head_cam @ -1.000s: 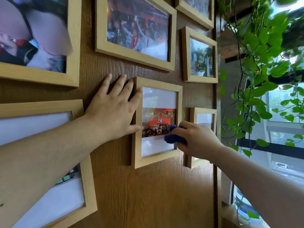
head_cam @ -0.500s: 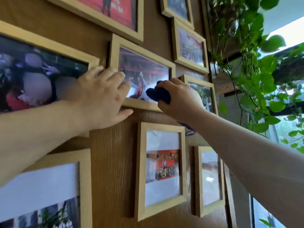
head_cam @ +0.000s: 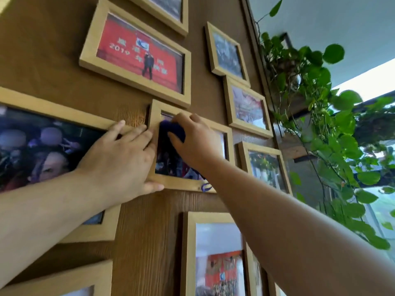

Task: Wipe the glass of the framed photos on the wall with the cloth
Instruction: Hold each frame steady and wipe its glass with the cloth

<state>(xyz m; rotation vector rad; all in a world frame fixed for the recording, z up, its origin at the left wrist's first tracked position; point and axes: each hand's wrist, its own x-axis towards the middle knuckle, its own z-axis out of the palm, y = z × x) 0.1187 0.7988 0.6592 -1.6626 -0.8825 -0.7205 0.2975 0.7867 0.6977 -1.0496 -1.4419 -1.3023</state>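
Several light wooden photo frames hang on a brown wood-grain wall [head_cam: 139,221]. In the middle hangs a landscape frame [head_cam: 181,184] with a dark photo. My right hand [head_cam: 196,139] presses a dark blue cloth [head_cam: 171,130] against the upper left of its glass, and a loose end of the cloth shows below my wrist. My left hand [head_cam: 121,159] lies flat on the wall with its fingers and thumb against that frame's left and bottom edges. Much of this photo is hidden behind my hands.
A red stage photo frame [head_cam: 136,54] hangs above, a large frame [head_cam: 47,144] to the left, smaller frames [head_cam: 248,107] to the right, another frame [head_cam: 215,255] below. A trailing green plant [head_cam: 333,129] hangs at the right beside a bright window.
Both hands left the small lower frame and rose to the middle landscape frame. The cloth has slid from its right part to its upper left corner. The view has tilted upward.
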